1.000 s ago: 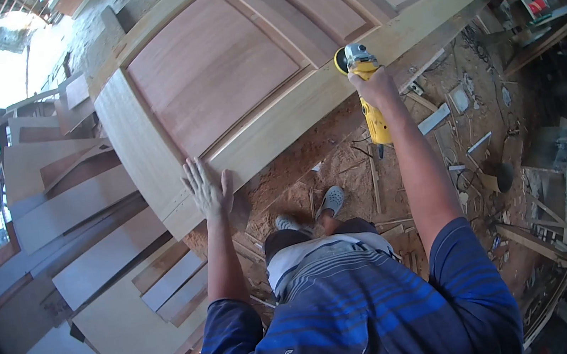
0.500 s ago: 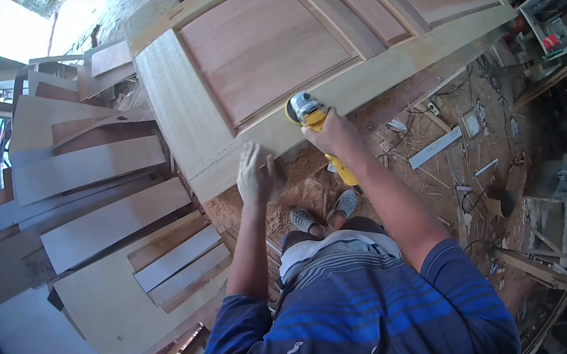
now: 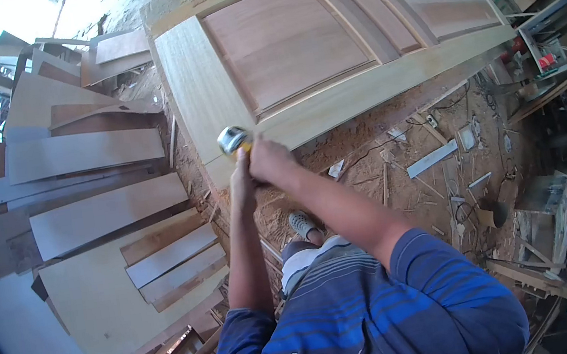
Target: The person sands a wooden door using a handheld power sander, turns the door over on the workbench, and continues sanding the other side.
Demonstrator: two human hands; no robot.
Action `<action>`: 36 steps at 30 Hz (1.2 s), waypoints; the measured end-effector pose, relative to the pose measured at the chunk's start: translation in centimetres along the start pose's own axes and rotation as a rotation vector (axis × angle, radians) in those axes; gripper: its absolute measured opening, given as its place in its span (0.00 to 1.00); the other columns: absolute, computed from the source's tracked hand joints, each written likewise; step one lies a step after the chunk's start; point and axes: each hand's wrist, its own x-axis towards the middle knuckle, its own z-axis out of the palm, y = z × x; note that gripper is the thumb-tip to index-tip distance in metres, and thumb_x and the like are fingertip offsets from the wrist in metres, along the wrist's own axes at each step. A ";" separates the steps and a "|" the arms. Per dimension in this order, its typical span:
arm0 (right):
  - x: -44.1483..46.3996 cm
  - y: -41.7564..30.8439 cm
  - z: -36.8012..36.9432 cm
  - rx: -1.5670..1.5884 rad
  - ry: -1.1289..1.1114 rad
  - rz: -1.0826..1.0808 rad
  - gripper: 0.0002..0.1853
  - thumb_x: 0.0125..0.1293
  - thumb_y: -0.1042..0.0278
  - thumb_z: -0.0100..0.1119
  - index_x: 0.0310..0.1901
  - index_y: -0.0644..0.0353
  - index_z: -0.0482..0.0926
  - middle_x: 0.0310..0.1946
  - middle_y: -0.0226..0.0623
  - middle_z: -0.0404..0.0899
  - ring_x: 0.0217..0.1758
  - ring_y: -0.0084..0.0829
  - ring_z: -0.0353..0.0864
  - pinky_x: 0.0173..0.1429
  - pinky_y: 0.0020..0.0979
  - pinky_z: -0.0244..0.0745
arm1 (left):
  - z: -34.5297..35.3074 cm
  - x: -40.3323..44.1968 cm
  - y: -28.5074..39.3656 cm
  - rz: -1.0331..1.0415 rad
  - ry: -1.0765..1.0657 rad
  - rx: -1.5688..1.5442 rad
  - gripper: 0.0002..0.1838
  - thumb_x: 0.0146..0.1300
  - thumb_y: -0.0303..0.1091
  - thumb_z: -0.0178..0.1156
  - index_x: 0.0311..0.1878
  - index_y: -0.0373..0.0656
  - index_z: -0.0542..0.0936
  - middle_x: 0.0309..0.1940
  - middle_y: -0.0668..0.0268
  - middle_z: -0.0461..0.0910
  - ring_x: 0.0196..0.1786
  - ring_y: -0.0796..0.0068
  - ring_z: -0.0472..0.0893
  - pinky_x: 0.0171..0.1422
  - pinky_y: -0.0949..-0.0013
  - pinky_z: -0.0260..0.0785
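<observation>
A yellow angle grinder point(image 3: 235, 140) with a metal head is over the near left corner of a wooden panelled door point(image 3: 197, 66). My right hand point(image 3: 270, 158) is wrapped round its yellow body. My left hand point(image 3: 242, 175) is closed on the grinder beside the right one, close behind the head; its fingers are partly hidden. The grinder's disc faces the door's pale wood frame, and whether it touches the wood I cannot tell. The rear of the tool is hidden behind my hands and forearm.
Several white and brown boards point(image 3: 109, 214) lie stacked on the left. Sawdust, wood scraps and cords cover the floor point(image 3: 362, 174) on the right. A white board strip point(image 3: 431, 159) lies there. An open box-like frame point(image 3: 556, 41) with a red item stands at far right.
My right hand has carried the grinder left along the door's near edge to its left corner. My left hand, open and flat over the door edge before, has closed on the grinder.
</observation>
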 end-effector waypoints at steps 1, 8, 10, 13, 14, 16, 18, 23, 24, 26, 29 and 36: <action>-0.4 -1.0 0.5 0.002 0.015 -0.038 0.33 0.76 0.57 0.60 0.73 0.73 0.69 0.58 0.59 0.89 0.61 0.53 0.92 0.67 0.48 0.86 | -1.3 -0.3 0.2 0.006 -0.008 0.005 0.39 0.83 0.70 0.49 0.74 0.43 0.79 0.59 0.56 0.88 0.52 0.64 0.92 0.51 0.59 0.88; -1.3 -1.9 1.7 -0.011 -0.057 -0.119 0.28 0.75 0.58 0.61 0.66 0.70 0.69 0.52 0.60 0.90 0.56 0.56 0.93 0.64 0.51 0.86 | -2.9 -2.0 -0.4 0.031 0.017 -0.069 0.40 0.84 0.69 0.46 0.79 0.43 0.75 0.66 0.57 0.86 0.60 0.62 0.91 0.55 0.58 0.90; -2.3 -0.1 0.0 0.008 -0.012 -0.067 0.27 0.76 0.57 0.61 0.66 0.69 0.69 0.51 0.60 0.90 0.57 0.57 0.93 0.64 0.52 0.86 | -0.8 -1.4 -1.3 0.048 -0.043 -0.049 0.41 0.84 0.69 0.46 0.79 0.42 0.74 0.66 0.56 0.86 0.60 0.63 0.90 0.56 0.59 0.90; -2.5 4.6 -2.3 0.018 0.079 0.011 0.27 0.77 0.55 0.60 0.66 0.67 0.69 0.51 0.61 0.90 0.57 0.58 0.92 0.63 0.53 0.86 | 5.0 -0.4 -2.2 0.067 -0.185 -0.097 0.39 0.85 0.66 0.48 0.78 0.41 0.75 0.65 0.54 0.86 0.60 0.63 0.90 0.57 0.60 0.87; -2.6 6.2 -3.2 0.020 0.118 0.042 0.27 0.77 0.55 0.61 0.66 0.68 0.69 0.52 0.61 0.90 0.57 0.59 0.92 0.63 0.53 0.87 | 6.5 0.0 -2.8 -0.002 -0.225 -0.101 0.38 0.85 0.67 0.48 0.76 0.41 0.76 0.63 0.55 0.86 0.59 0.64 0.89 0.59 0.61 0.86; -3.2 9.4 -5.2 0.033 0.183 0.095 0.27 0.76 0.55 0.62 0.65 0.68 0.69 0.51 0.62 0.89 0.57 0.60 0.92 0.63 0.54 0.87 | 10.3 0.9 -3.3 -0.105 -0.275 -0.101 0.39 0.82 0.69 0.51 0.73 0.40 0.77 0.61 0.52 0.86 0.57 0.60 0.90 0.59 0.56 0.87; -3.8 12.5 -7.6 0.053 0.240 0.138 0.27 0.76 0.56 0.63 0.64 0.69 0.69 0.50 0.64 0.89 0.56 0.61 0.91 0.62 0.55 0.87 | 13.4 2.2 -4.6 -0.151 -0.303 0.002 0.41 0.81 0.70 0.53 0.72 0.37 0.76 0.61 0.50 0.86 0.56 0.56 0.91 0.59 0.53 0.89; -4.4 20.0 -12.9 0.064 0.321 0.235 0.27 0.75 0.57 0.64 0.63 0.70 0.69 0.46 0.64 0.90 0.54 0.62 0.92 0.61 0.56 0.87 | 23.2 3.6 -6.4 -0.155 -0.344 0.103 0.41 0.81 0.69 0.54 0.71 0.35 0.79 0.55 0.52 0.88 0.48 0.61 0.93 0.50 0.59 0.90; -4.2 21.8 -13.7 0.062 0.338 0.242 0.27 0.75 0.57 0.63 0.63 0.70 0.69 0.47 0.64 0.90 0.54 0.62 0.92 0.61 0.56 0.87 | 25.1 3.9 -6.6 -0.162 -0.357 0.114 0.42 0.81 0.69 0.55 0.71 0.34 0.79 0.55 0.52 0.88 0.48 0.61 0.93 0.49 0.58 0.90; -3.5 25.5 -15.5 0.050 0.364 0.242 0.26 0.74 0.58 0.64 0.63 0.70 0.70 0.48 0.64 0.90 0.55 0.61 0.92 0.61 0.55 0.87 | 28.9 4.3 -7.1 -0.179 -0.363 0.158 0.42 0.80 0.69 0.55 0.71 0.33 0.78 0.55 0.51 0.88 0.49 0.60 0.93 0.49 0.58 0.90; -3.4 30.0 -19.3 0.100 0.394 0.280 0.26 0.74 0.58 0.65 0.62 0.70 0.70 0.49 0.64 0.90 0.56 0.61 0.92 0.62 0.55 0.87 | 34.5 6.3 -9.1 -0.210 -0.379 0.178 0.44 0.79 0.70 0.57 0.70 0.32 0.79 0.56 0.50 0.88 0.50 0.58 0.92 0.52 0.55 0.90; -1.6 41.4 -28.0 0.089 0.412 0.311 0.27 0.72 0.60 0.68 0.63 0.69 0.70 0.49 0.62 0.89 0.55 0.64 0.91 0.62 0.56 0.86 | 47.7 10.8 -13.3 -0.272 -0.419 0.193 0.45 0.77 0.72 0.58 0.69 0.32 0.80 0.56 0.50 0.88 0.50 0.57 0.92 0.54 0.52 0.89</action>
